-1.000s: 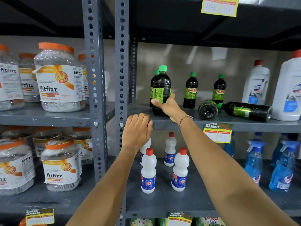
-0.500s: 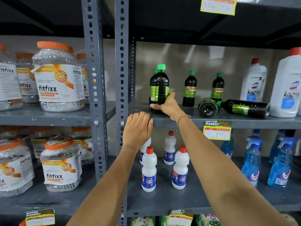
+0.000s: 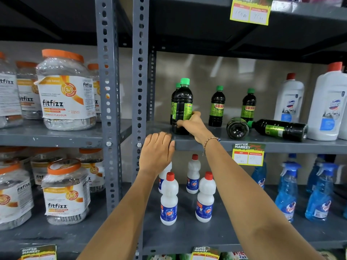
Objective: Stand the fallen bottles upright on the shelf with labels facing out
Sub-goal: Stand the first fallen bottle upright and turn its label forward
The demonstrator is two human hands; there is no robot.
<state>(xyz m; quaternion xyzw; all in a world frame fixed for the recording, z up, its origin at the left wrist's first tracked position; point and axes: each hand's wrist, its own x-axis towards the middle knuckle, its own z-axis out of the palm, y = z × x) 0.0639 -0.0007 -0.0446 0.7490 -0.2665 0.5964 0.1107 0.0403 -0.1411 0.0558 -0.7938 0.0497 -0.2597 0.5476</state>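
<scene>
On the middle shelf (image 3: 262, 145) of a grey slotted-steel rack, right bay: one dark green-capped bottle (image 3: 182, 107) stood upright near the front edge, the right hand (image 3: 193, 124) wrapped round its lower body, grip closed on it, its green label turned sideways rather than out. Left hand (image 3: 156, 153) lay flat on the shelf lip, holding nothing, fingers loosely curled over the edge. A second bottle (image 3: 173, 102) stood just behind the held one; two labelled "SUNN" bottles (image 3: 217, 106) stood farther back, fronts out. Two fallen bottles remained: one (image 3: 237, 128) base toward the viewer, one (image 3: 279, 129) lying lengthwise, cap touching or nearly touching the first. Risks, as judged: twisting the held bottle could knock its rear neighbour; the smooth painted metal offers little friction, and the round fallen bottles could roll off the unguarded front edge. Room: a shop aisle, paper price tags (image 3: 247, 153), white cleaner bottles (image 3: 289, 100) at right, fitfizz jars (image 3: 65, 91) in the left bay, small white bottles (image 3: 169, 199) and blue sprayers (image 3: 286, 192) below.
</scene>
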